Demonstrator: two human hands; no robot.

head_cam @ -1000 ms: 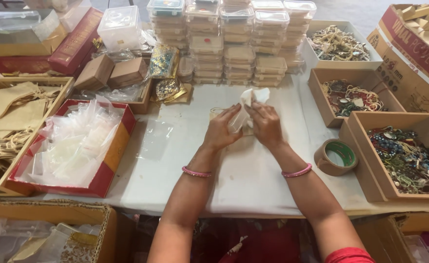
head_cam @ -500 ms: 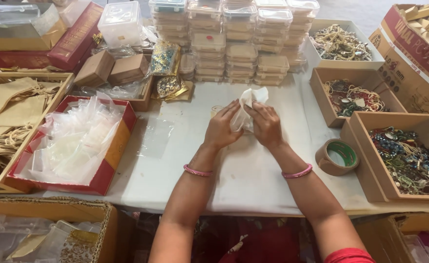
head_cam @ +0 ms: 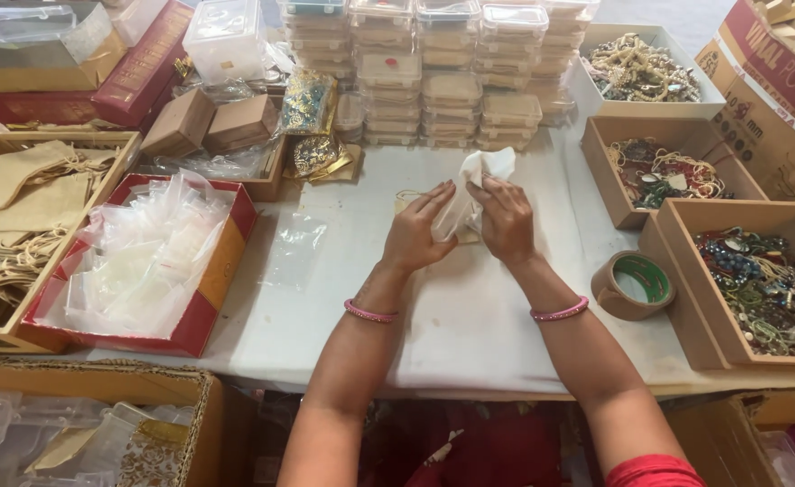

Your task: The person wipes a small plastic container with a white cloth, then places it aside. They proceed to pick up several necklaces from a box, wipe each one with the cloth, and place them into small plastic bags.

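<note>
Nearby, both hands (head_cam: 461, 225) pinch white tissue (head_cam: 470, 185) before stacked plastic boxes (head_cam: 443, 72).

We are gripping a crumpled white tissue (head_cam: 477, 188) over the table's (head_cam: 470, 334) middle.
Our left hand (head_cam: 413, 236) and right hand (head_cam: 506, 219) are pinching it together, with a tape roll (head_cam: 633, 285) lying near the right edge.

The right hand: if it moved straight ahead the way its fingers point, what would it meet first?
The right hand points up-left, away from the person, and already grips the white tissue. Beyond it, probably bare table, then the stacked plastic boxes; depth is unclear.
</note>
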